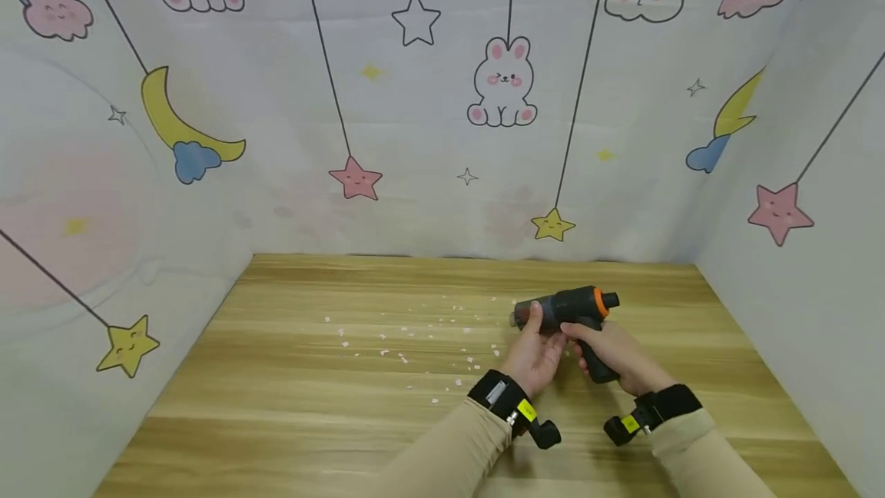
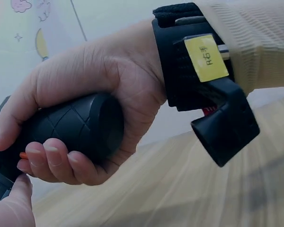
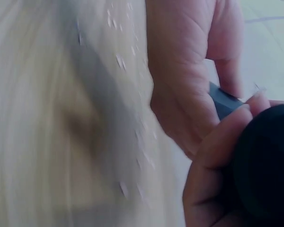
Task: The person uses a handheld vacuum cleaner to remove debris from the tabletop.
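A black handheld vacuum cleaner (image 1: 570,307) with an orange ring and a clear nozzle tip is held above the right part of the table, its nozzle toward the left. My right hand (image 1: 615,348) grips its pistol handle; in the left wrist view the fingers of that right hand (image 2: 85,75) wrap around the textured handle (image 2: 71,125). My left hand (image 1: 535,356) holds the barrel near the front, thumb on the near side and the other fingers partly hidden beneath. In the right wrist view the left hand (image 3: 184,71) touches the dark barrel (image 3: 223,101).
Small white paper scraps (image 1: 404,360) lie scattered over the middle of the wooden table (image 1: 290,406), left of the hands. Fabric walls (image 1: 429,121) printed with stars and rabbits enclose the back and both sides.
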A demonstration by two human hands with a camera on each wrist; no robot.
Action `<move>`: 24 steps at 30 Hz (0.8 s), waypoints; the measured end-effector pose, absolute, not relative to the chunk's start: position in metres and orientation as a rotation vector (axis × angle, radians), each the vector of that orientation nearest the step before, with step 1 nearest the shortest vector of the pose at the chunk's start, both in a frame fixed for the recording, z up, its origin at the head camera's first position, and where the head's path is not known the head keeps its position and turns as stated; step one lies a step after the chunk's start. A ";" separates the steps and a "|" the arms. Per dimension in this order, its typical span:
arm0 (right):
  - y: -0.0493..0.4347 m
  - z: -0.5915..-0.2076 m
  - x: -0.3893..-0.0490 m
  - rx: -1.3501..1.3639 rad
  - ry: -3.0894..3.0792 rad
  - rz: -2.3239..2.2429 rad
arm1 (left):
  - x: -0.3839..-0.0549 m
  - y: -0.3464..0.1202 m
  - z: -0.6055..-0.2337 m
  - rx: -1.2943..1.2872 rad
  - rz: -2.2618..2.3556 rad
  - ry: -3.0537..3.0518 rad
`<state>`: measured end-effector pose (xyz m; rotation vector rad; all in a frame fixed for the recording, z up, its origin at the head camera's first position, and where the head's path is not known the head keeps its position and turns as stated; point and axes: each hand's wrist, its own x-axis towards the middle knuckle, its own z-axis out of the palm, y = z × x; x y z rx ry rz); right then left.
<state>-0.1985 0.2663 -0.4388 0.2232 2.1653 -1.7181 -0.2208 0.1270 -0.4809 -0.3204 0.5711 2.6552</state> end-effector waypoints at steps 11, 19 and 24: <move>0.327 -0.416 -0.179 0.238 2.336 -1.418 | -0.198 0.188 -0.481 -0.369 2.552 0.477; 0.329 -0.414 -0.175 0.244 2.357 -1.331 | -0.192 0.191 -0.482 -0.370 2.538 0.435; 0.330 -0.416 -0.176 0.234 2.354 -1.319 | -0.191 0.193 -0.484 -0.381 2.537 0.420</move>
